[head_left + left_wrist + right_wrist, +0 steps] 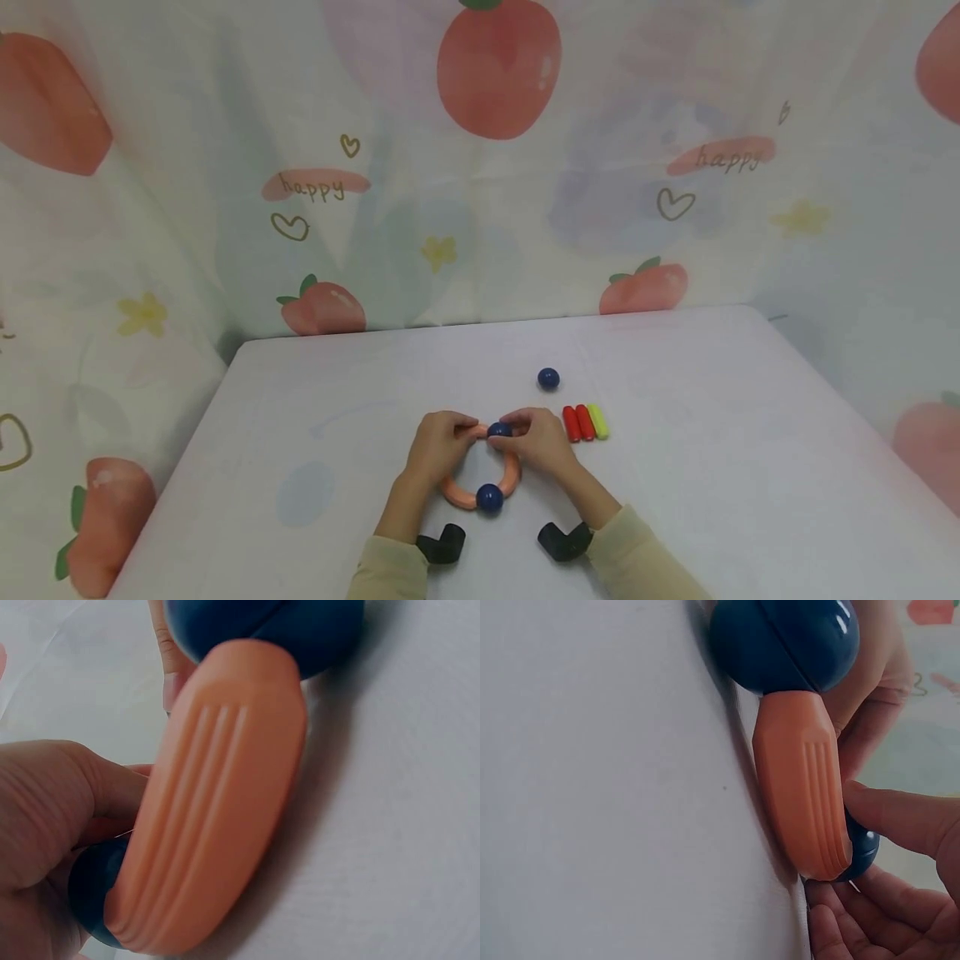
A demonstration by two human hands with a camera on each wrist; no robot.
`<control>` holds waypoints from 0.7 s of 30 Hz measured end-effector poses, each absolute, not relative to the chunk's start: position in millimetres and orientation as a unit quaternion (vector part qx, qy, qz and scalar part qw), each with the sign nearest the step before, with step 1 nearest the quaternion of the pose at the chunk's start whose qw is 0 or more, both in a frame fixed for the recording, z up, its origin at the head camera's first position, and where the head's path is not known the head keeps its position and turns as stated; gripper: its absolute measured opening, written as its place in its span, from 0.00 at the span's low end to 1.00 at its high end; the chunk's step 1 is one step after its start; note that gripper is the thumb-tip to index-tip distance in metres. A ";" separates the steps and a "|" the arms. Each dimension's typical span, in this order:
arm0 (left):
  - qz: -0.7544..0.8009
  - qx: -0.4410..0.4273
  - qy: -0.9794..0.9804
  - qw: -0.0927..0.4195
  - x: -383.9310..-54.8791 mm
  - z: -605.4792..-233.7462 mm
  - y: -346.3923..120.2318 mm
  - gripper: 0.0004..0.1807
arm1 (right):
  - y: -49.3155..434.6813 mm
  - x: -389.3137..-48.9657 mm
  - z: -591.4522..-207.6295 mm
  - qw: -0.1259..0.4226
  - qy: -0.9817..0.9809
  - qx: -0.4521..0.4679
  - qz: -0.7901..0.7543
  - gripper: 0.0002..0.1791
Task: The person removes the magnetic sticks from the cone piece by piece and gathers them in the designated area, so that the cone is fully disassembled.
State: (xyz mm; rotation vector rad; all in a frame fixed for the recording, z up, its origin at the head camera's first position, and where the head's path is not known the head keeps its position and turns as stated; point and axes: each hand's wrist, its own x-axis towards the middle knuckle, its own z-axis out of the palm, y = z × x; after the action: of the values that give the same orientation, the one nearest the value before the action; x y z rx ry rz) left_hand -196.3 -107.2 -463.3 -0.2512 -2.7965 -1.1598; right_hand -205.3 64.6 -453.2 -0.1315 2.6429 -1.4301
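Observation:
A ring of orange curved rods and blue balls lies on the table between the two hands. One blue ball forms its near side and another blue ball its far side. My left hand pinches the orange rod at the ring's far left. With thumb and fingers, my right hand pinches the far ball. In the right wrist view, an orange rod runs from the near ball to the ball in the right fingers. The left wrist view shows a ribbed orange rod up close.
Beyond the right hand sits a loose blue ball. Two red sticks and a yellow-green stick lie side by side right of the hand. The white table meets a patterned cloth at its back edge.

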 end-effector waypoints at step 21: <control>-0.385 -0.090 -0.917 0.044 -193.6 -461.9 -116.4 0.09 | 69.2 -189.4 -453.3 0.051 0.869 -0.016 -0.493 0.20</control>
State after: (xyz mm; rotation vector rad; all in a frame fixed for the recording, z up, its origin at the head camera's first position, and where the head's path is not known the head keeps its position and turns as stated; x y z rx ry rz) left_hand -193.6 -116.4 -461.9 -0.2750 -2.8047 -1.1769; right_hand -189.4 69.2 -453.3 -0.0478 2.6435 -1.4992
